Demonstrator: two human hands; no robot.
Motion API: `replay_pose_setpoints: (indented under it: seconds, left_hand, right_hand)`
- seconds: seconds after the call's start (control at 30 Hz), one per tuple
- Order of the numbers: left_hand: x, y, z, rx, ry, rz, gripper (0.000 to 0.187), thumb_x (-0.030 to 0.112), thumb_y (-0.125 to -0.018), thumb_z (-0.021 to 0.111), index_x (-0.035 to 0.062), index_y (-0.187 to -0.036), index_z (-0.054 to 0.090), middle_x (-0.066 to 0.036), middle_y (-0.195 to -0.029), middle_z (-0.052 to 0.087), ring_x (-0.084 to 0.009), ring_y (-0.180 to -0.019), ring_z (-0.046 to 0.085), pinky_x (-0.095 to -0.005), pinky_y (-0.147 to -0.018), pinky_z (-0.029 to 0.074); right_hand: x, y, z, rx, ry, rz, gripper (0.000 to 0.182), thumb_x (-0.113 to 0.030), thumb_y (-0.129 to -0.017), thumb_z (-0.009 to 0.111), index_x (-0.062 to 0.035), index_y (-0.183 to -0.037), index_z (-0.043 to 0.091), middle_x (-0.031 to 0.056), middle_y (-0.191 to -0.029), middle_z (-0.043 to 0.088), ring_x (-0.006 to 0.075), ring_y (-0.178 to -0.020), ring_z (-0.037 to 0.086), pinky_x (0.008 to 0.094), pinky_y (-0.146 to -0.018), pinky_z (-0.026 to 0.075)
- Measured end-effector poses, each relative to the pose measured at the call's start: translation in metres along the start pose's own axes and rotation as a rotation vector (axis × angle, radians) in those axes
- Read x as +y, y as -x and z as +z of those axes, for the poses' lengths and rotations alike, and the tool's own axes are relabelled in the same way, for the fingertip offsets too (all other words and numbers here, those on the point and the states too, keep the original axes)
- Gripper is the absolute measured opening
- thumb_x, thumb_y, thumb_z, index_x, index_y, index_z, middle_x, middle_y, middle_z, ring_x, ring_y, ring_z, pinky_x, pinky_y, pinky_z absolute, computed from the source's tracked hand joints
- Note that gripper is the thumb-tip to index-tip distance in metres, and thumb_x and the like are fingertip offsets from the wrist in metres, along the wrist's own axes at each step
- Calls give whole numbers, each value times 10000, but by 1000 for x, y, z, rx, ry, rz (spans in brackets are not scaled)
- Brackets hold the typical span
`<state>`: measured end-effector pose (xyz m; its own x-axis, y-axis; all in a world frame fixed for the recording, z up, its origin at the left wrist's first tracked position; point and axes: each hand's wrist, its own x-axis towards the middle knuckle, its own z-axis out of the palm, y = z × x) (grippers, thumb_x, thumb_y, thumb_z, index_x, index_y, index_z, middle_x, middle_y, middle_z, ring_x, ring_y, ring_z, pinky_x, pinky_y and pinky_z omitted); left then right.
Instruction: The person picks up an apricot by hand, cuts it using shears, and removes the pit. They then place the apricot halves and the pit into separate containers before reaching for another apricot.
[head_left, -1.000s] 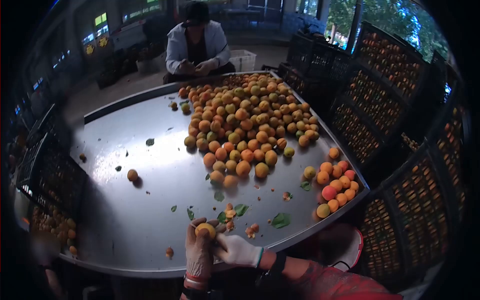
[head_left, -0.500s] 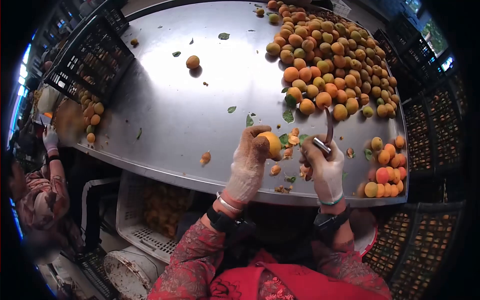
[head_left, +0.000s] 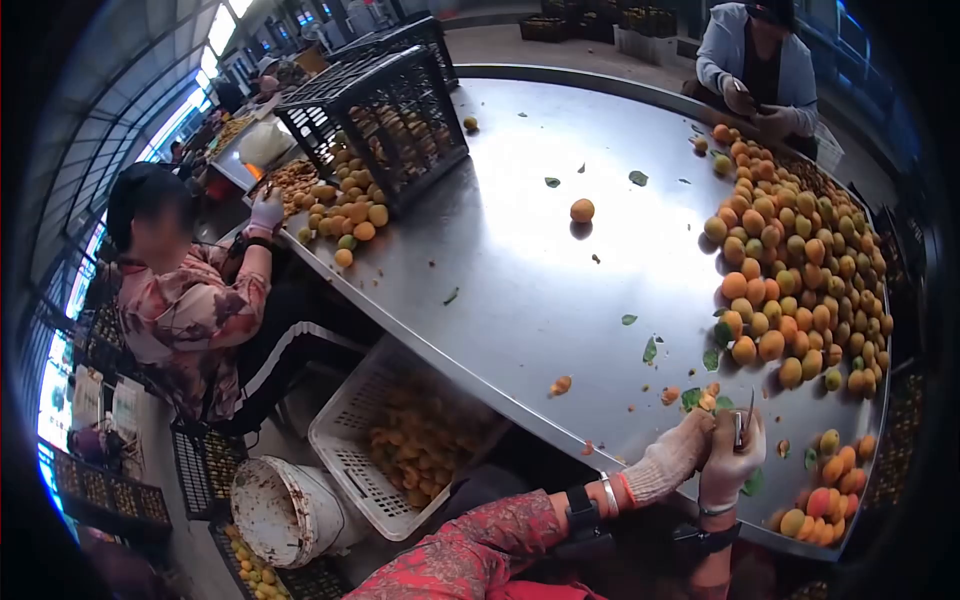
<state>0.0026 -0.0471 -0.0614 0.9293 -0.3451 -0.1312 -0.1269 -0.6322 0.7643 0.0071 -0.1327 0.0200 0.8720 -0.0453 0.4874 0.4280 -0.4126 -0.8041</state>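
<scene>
My left hand (head_left: 675, 460), in a pale knit glove stained brown at the fingers, is closed beside my right hand; what lies inside its fingers is hidden. My right hand (head_left: 733, 460), also gloved, is wrapped round a small knife (head_left: 741, 428) with a metal collar and a curved blade pointing up. The two hands touch or nearly touch over the near edge of the metal table (head_left: 510, 270). Just beyond them lie green leaves and apricot scraps (head_left: 708, 398). A large heap of apricots (head_left: 800, 270) spreads behind, and a smaller pile (head_left: 825, 490) sits to the right.
A black crate (head_left: 400, 130) tips apricots onto the table's left end. A single apricot (head_left: 582, 210) lies mid-table. Below the edge are a white basket (head_left: 350, 440) of apricot pieces and a dirty white bucket (head_left: 290, 510). One person (head_left: 190, 310) sits left; another (head_left: 760, 70) is across the table.
The view has swung left and up, so the table appears further right. My hands have come together, and the yellow apricot in my left hand no longer shows.
</scene>
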Motion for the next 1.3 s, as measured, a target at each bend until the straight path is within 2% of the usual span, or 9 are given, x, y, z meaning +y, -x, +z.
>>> replay_pose_setpoints:
  seconds: [0.1,0.17,0.27,0.37,0.5,0.57,0.8,1.23,1.3]
  left_hand:
    - [-17,-2,15,849,-230,529,224,192,-954,532,59,-1131,568,-113,-963,651,-253,-796,648,-333,-697,520]
    - [-13,2,14,208,619,-67,342,111,-961,458,30,-1293,484,-159,-1159,582,-312,-1089,604,-372,-955,477]
    - [38,27,-53,89,690,-300,315,117,-1001,426,30,-1293,504,-127,-1158,605,-262,-1074,607,-337,-978,462]
    - [7,10,-6,244,859,-216,275,234,-1023,430,56,-1220,501,-128,-971,645,-266,-885,673,-381,-794,545]
    - [14,34,-27,240,868,36,282,118,-1057,319,58,-1248,516,-52,-1187,567,-150,-1121,546,-290,-992,465]
    - [-26,23,13,-57,1922,28,292,195,-1072,317,64,-1215,536,-43,-1124,568,-126,-1064,551,-283,-965,479]
    - [17,45,-46,197,388,191,292,266,-1061,393,52,-1200,536,-55,-1098,586,-161,-1077,571,-283,-954,468]
    - [-1,30,-13,137,773,342,413,327,-1084,319,53,-1355,468,-64,-1184,567,-151,-1154,533,-281,-1015,422]
    - [21,42,-33,86,976,-185,475,415,-1071,338,75,-1367,486,-75,-1134,607,-139,-1060,567,-276,-959,445]
  right_hand:
    - [-2,2,8,-17,-43,-10,136,-44,-849,634,16,-758,553,100,-748,493,220,-658,469,353,-604,371]
    - [3,3,14,-16,67,3,142,-49,-851,632,12,-752,551,97,-751,509,218,-659,478,350,-601,372]
    - [6,2,15,-44,77,39,141,-35,-833,644,11,-742,546,102,-733,514,228,-639,479,350,-585,369]
    - [2,0,15,-55,124,-70,127,-22,-805,662,0,-739,556,112,-712,521,255,-611,490,371,-557,370]
    - [-4,-1,9,-153,219,-216,84,-6,-763,671,-14,-757,588,149,-774,588,305,-649,589,393,-554,467]
    - [4,-2,9,-134,198,-368,155,-20,-663,713,-23,-761,592,145,-771,588,324,-639,585,397,-545,476]
    - [-4,-5,6,-132,170,-513,196,-92,-552,714,-71,-672,560,105,-720,576,311,-643,553,410,-614,446]
    - [8,-4,-7,-32,69,-404,165,3,-693,712,-40,-693,553,100,-713,584,275,-593,556,361,-540,438]
    - [3,-2,-9,57,-38,-151,177,15,-768,699,-19,-679,550,106,-701,577,243,-567,548,341,-521,425]
